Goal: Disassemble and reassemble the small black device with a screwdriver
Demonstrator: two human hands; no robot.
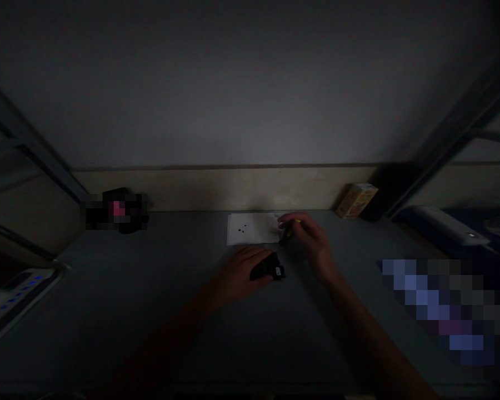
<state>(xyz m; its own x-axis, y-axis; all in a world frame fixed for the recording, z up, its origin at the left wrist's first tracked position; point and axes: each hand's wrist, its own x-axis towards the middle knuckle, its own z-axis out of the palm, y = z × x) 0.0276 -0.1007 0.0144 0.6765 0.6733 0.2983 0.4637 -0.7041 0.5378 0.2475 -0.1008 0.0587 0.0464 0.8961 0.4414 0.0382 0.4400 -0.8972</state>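
Note:
The scene is dim. My left hand (246, 273) is closed around a small black device (266, 268) on the grey table, fingers over its far side and thumb on the near side. A little white label shows at the device's right end. Above and to the right of it, my right hand (310, 239) grips a black and yellow screwdriver (290, 230), its fine detail lost in the dark. Behind both hands lies a sheet of white paper (254, 228), with several tiny dark pieces (241, 228), perhaps screws, on its left half. The right fingers overlap the paper's right edge.
A small carton (357, 200) stands at the back right against the wall. At the back left sits a dark object (127, 222), partly blurred out. A lit screen or printed panel (20, 294) is at the left edge. A pixelated item (437, 311) lies at right.

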